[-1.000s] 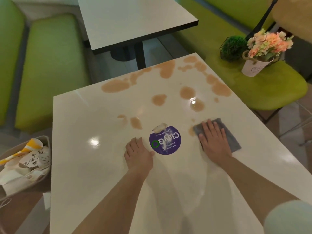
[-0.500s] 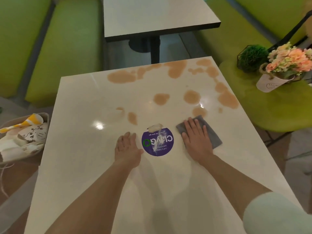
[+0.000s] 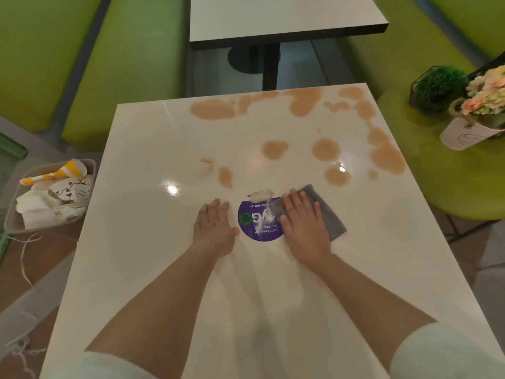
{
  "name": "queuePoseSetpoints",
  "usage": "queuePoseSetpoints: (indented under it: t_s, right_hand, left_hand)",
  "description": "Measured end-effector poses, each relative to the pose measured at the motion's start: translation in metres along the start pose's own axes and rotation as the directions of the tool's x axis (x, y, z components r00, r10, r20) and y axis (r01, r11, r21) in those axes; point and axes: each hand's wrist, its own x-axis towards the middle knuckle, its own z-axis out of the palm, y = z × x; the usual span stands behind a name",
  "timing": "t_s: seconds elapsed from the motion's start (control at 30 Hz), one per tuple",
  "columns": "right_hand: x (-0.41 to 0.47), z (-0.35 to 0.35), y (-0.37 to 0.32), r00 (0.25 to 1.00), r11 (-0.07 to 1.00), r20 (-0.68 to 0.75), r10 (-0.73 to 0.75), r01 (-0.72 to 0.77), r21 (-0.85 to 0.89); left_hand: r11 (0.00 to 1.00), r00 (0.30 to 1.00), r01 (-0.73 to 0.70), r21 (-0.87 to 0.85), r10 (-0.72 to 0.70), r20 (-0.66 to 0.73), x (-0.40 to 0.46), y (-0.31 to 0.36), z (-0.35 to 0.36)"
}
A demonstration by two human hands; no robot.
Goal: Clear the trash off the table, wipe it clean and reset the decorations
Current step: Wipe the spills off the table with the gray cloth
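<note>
The white table [image 3: 153, 242] carries several tan spill patches [image 3: 325, 149] across its far half. A round purple sticker [image 3: 257, 222] sits at its middle, with a torn paper scrap [image 3: 261, 194] at its far edge. My right hand [image 3: 303, 228] presses flat on a grey cloth [image 3: 325, 212], which overlaps the sticker's right side. My left hand [image 3: 213, 228] rests flat on the table just left of the sticker. A flower pot [image 3: 467, 132] and a green ball in a wire frame [image 3: 437, 88] stand on the green seat to the right.
A tray of paper trash [image 3: 52, 198] sits low at the table's left. A second table [image 3: 284, 20] stands beyond the far edge, with green benches [image 3: 123, 67] on both sides. The round green seat [image 3: 442, 187] is close to the table's right edge.
My right hand has slid the grey cloth leftward onto the purple sticker. My left hand stays flat beside the sticker. The view has shifted so the table sits more central.
</note>
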Motion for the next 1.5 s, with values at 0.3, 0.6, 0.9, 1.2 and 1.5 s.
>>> queuePoseSetpoints:
  t_s: [0.3, 0.6, 0.9, 1.2, 1.5]
  right_hand:
    - [-0.01, 0.005, 0.003, 0.994, 0.995, -0.063, 0.089, -0.092, -0.033]
    - [-0.037, 0.007, -0.001, 0.994, 0.994, -0.014, -0.105, 0.104, -0.041]
    - [-0.024, 0.022, -0.038, 0.996, 0.996, -0.032, -0.08, 0.078, -0.044]
    - [0.006, 0.01, -0.022, 0.99, 0.991, -0.083, 0.111, -0.116, -0.061]
    - [-0.042, 0.003, -0.046, 0.998, 0.976, -0.063, 0.03, -0.015, 0.216]
  left_hand:
    - [1.0, 1.0, -0.015, -0.026, 0.014, -0.015, -0.002, -0.002, 0.002]
    - [1.0, 0.999, -0.019, -0.02, 0.018, -0.034, -0.002, -0.002, 0.003]
    - [1.0, 0.999, -0.028, -0.006, 0.028, -0.036, -0.002, -0.004, 0.006]
    - [0.999, 0.998, -0.047, -0.015, 0.046, -0.041, -0.004, -0.007, 0.005]
    - [0.998, 0.998, -0.055, -0.019, 0.055, -0.023, -0.004, -0.008, 0.002]
